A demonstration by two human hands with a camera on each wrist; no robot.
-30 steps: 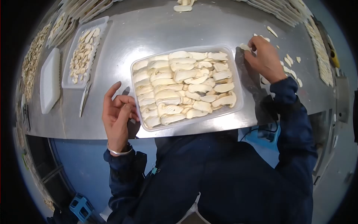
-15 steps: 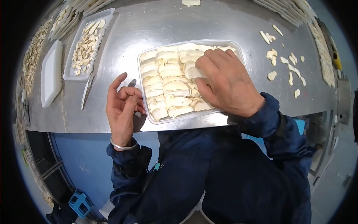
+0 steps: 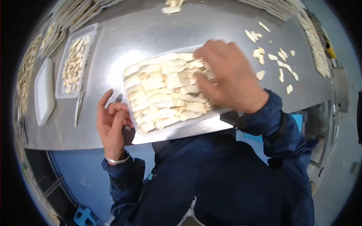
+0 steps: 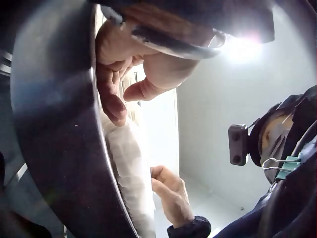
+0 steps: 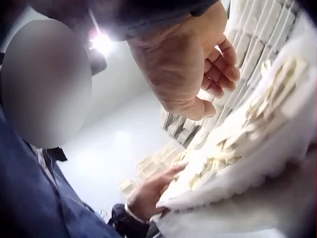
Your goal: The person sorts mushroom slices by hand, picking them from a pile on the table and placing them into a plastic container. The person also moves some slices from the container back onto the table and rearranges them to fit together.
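Observation:
A clear plastic tray (image 3: 158, 130) lies on the steel table, with overlapping rows of pale mushroom slices (image 3: 158, 98) filling it. My right hand (image 3: 230, 79), blurred, hovers over the tray's right part and hides the slices below. In the right wrist view this hand (image 5: 183, 69) shows loosely bent fingers, its thumb apart from them and nothing between. Beside the tray's left edge is my left hand (image 3: 113, 124), its relaxed fingertips at the tray's side wall. The left wrist view shows this hand (image 4: 138, 74) close to the tray's edge.
Loose mushroom slices (image 3: 260, 75) are scattered on the table to the right. At left stand a white tray (image 3: 66, 95) of small mushroom pieces, a knife (image 3: 78, 107) and another white tray (image 3: 45, 94). Stacked trays (image 3: 68, 22) line the back. A yellow handle (image 3: 330, 50) shows far right.
My right hand moved from the loose slices at right to over the tray, where a slice showed at its fingers half a second ago. It now sits slightly higher. The left hand stays beside the tray.

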